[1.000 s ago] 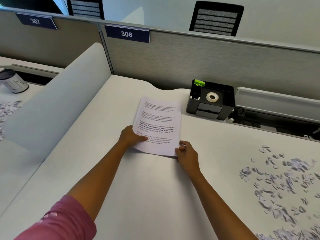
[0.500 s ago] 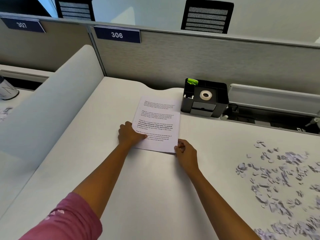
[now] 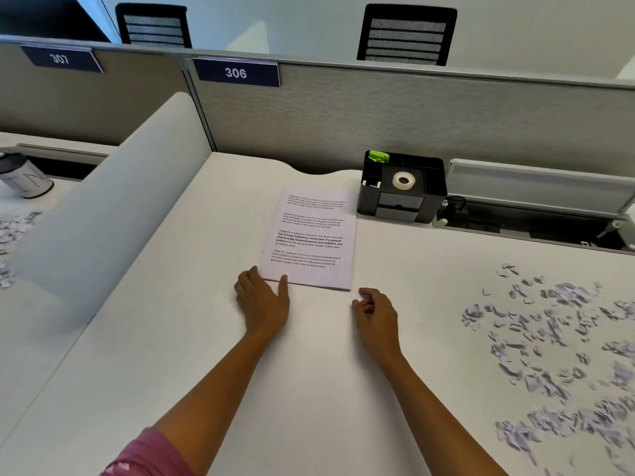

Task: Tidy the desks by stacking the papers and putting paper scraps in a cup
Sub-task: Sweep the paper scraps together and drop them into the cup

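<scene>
A neat stack of printed papers (image 3: 311,235) lies flat on the white desk (image 3: 309,389), just left of a black organizer. My left hand (image 3: 263,298) lies flat with fingers straight at the stack's near left corner, thumb tip touching the near edge. My right hand (image 3: 376,312) rests on the desk just below the stack's near right corner, fingers loosely curled and holding nothing. Several torn paper scraps (image 3: 549,338) are scattered over the desk at the right. A grey and white cup (image 3: 25,178) stands on the neighbouring desk at far left, with more scraps (image 3: 13,231) near it.
A black desk organizer (image 3: 402,188) holds a tape roll (image 3: 403,180) and a green item. A low curved white divider (image 3: 110,207) separates the two desks. Grey partition panels labelled 306 and 307 close the back. An open cable tray (image 3: 529,225) runs along the back right.
Both hands have drawn back off the stack toward me. The right hand has let go of the near right corner; the left now only touches the near edge.
</scene>
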